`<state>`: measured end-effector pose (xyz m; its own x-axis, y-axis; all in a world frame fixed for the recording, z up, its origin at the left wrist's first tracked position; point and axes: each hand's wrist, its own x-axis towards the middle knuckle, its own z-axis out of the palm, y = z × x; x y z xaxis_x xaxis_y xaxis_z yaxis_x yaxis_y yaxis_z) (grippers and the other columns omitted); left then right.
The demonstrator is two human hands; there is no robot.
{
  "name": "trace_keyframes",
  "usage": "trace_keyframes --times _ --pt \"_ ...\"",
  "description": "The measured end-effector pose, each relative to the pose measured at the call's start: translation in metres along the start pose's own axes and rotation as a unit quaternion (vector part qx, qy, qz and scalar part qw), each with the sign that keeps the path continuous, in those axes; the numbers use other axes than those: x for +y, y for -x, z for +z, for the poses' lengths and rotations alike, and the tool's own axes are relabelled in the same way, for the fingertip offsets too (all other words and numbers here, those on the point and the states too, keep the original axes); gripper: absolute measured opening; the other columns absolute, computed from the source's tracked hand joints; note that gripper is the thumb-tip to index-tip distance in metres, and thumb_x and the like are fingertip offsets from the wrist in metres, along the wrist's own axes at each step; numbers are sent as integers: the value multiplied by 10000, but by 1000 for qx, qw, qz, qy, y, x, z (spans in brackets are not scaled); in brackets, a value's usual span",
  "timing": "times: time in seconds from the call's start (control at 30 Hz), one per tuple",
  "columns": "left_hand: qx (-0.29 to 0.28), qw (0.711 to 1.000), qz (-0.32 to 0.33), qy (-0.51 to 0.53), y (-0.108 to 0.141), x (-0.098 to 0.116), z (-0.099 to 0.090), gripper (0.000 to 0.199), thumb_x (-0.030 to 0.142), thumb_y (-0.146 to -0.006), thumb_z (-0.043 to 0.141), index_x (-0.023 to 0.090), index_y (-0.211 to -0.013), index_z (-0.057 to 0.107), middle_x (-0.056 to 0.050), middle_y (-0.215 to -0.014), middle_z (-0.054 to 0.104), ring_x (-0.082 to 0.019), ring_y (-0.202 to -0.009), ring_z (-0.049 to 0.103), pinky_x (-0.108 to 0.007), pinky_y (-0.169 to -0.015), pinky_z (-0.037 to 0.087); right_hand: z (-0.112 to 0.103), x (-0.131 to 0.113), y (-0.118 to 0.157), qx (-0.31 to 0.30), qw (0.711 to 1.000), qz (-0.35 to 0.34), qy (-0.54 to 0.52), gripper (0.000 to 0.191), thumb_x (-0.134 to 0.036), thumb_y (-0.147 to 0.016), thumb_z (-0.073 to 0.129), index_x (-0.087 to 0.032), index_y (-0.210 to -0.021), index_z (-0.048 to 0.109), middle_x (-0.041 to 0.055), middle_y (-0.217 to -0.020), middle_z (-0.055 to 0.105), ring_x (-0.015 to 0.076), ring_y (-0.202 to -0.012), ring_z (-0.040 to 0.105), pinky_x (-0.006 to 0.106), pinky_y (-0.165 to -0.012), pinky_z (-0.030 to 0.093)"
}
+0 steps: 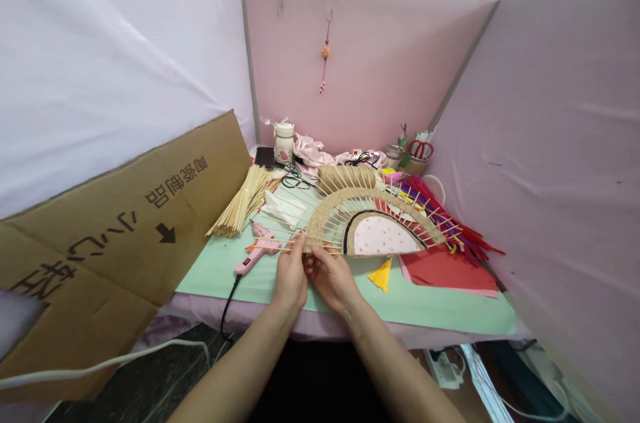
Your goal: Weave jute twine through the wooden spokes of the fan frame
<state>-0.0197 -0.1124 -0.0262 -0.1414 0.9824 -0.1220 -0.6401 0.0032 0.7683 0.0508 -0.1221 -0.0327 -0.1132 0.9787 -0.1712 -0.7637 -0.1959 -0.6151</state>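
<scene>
A half-round fan (pixel 330 213) of thin wooden sticks, with a woven twine band and a pale pink dotted centre edged in black, is held over the table. My left hand (pixel 291 273) pinches the left end of its woven band. Close beside it, my right hand (pixel 334 276) has its fingers closed on the same end, at the lower edge; its fingertips are partly hidden. A yellow tassel (pixel 381 274) shows below the fan's straight edge. To the left of my hands lies a pink glue gun (pixel 257 255) with a black cord.
A bundle of thin sticks (pixel 243 203) lies at the left, near a large cardboard sheet (pixel 125 243). Behind the fan are a twine roll (pixel 347 178) and a white bottle (pixel 284 141). Red sheets (pixel 450 269), pipe cleaners (pixel 467 229) and red-handled scissors (pixel 421 149) are at the right.
</scene>
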Motion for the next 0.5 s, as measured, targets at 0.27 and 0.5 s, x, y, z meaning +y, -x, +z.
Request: trace_keyframes --times 0.27,0.5 --pt "4 999 9 31 -11 4 3 236 326 -697 760 138 -822 689 -83 -903 746 -216 -896 699 -292 -775 511 -15 0 1 53 998 28 -33 347 -259 -613 875 -157 -872 668 10 -739 701 93 -625 607 189 -558 465" --pt "5 996 14 93 -9 18 8 263 304 -726 774 141 -918 697 -69 -979 740 -182 -904 695 -338 -864 524 -53 -50 10 162 972 -31 -170 88 -289 -810 721 -215 -796 676 -7 -765 731 137 -790 695 275 -740 577"
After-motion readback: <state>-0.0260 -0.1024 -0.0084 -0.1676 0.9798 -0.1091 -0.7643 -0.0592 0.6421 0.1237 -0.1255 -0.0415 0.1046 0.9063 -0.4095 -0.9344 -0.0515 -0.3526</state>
